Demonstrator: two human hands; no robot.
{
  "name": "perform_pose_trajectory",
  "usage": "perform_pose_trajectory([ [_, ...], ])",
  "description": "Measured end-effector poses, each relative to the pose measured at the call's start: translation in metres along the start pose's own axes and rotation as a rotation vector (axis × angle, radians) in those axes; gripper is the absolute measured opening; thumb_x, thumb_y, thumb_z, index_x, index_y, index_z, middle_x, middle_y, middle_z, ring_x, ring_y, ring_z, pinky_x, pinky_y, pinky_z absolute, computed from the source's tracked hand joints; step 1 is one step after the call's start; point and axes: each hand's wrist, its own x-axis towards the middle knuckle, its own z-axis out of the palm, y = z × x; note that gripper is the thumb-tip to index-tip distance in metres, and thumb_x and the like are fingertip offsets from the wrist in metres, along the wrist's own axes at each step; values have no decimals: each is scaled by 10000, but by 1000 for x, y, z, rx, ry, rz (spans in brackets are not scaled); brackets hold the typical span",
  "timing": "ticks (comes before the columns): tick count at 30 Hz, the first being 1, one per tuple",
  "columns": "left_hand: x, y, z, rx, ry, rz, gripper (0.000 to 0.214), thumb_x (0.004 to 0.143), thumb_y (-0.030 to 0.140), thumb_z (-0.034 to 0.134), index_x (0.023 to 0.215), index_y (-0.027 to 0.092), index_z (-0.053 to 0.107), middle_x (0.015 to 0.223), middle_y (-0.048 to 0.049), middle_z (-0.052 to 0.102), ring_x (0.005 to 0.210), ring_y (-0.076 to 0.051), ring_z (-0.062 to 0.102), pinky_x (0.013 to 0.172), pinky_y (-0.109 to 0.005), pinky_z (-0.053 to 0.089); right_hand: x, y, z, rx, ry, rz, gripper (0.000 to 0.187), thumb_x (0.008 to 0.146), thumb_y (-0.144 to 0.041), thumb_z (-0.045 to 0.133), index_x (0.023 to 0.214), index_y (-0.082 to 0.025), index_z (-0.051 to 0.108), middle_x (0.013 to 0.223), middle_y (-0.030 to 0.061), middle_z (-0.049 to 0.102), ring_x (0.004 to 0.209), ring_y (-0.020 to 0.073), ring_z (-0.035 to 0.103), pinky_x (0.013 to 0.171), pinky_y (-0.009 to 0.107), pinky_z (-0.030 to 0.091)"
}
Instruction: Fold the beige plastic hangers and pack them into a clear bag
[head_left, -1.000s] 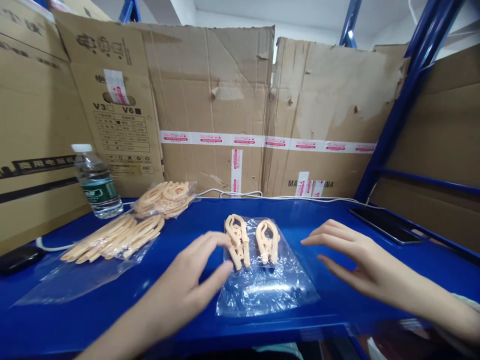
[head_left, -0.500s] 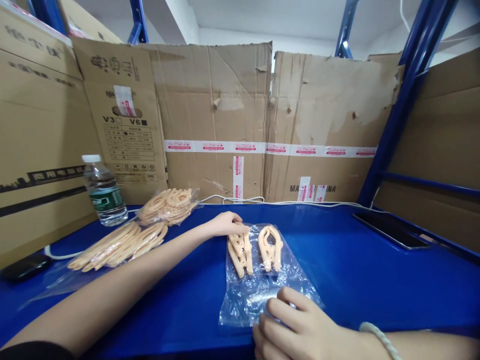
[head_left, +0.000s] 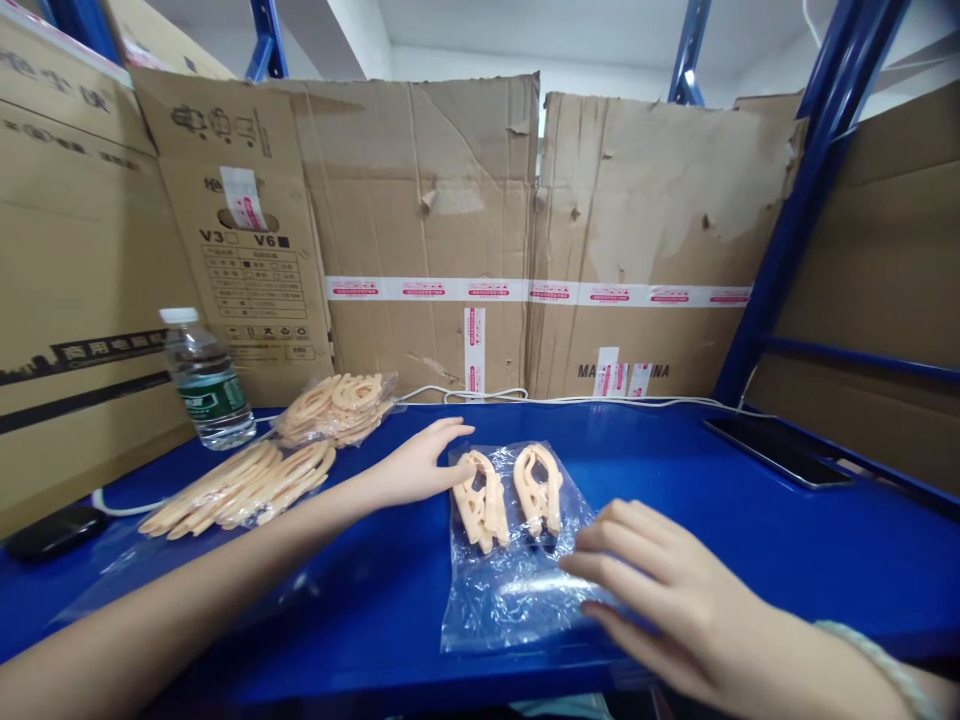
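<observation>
A clear plastic bag [head_left: 510, 600] lies flat on the blue tabletop, with two beige folded plastic hangers side by side in its far part: the left hanger [head_left: 481, 505] and the right hanger [head_left: 538, 490]. My left hand [head_left: 420, 465] is open at the bag's left edge, its thumb by the top of the left hanger and its fingers spread above. Over the bag's near right side hovers my right hand [head_left: 660, 580], fingers apart and loosely bent, holding nothing. Whether its fingertips touch the film, I cannot tell.
Two bagged piles of similar beige hangers, a near pile [head_left: 240, 485] and a far pile [head_left: 337, 408], lie to the left. Behind them stands a water bottle [head_left: 210, 385]. A black device [head_left: 56, 530] sits far left, a dark tablet [head_left: 776, 450] far right. Cardboard panels [head_left: 427, 230] close the back.
My left hand has let go of the left hanger's top and spread its fingers. The left hanger has turned slightly. My right hand has moved right and away from me, its fingers opening.
</observation>
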Motion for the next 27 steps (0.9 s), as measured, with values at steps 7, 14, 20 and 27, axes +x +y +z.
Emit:
perform_pose_trajectory([
  [7, -83, 40, -15, -113, -56, 257, 560, 679, 342, 713, 1203, 270, 527, 1241, -59, 555, 1143, -243, 536, 966, -393, 457, -29, 43, -20, 215, -239, 274, 480, 809, -299, 645, 1258, -236, 488, 1281, 91, 464, 1171, 209, 494, 971, 345, 456],
  [14, -106, 44, 24, -181, -26, 214, 176, 754, 209, 676, 908, 236, 595, 1085, -41, 598, 995, -184, 584, 849, -302, 495, -27, 45, 0, 421, -316, 319, 359, 788, -441, 669, 1068, -234, 584, 1287, 81, 435, 1170, 220, 491, 986, 365, 439],
  [20, -100, 44, 27, -259, 51, 106, 131, 882, 224, 509, 786, 215, 598, 850, -9, 658, 789, -146, 622, 721, -250, 492, -22, 46, 4, 478, -149, 375, 216, 928, -335, 489, 843, -182, 617, 1109, 78, 552, 971, 171, 573, 870, 328, 470],
  [27, -81, 40, 24, -407, 37, -119, 175, 889, 302, 456, 771, 200, 535, 645, 20, 628, 616, -142, 625, 595, -236, 495, -8, 64, 14, 602, -134, 601, 404, 924, -454, 445, 703, -148, 586, 688, 13, 581, 670, 136, 519, 624, 245, 394],
])
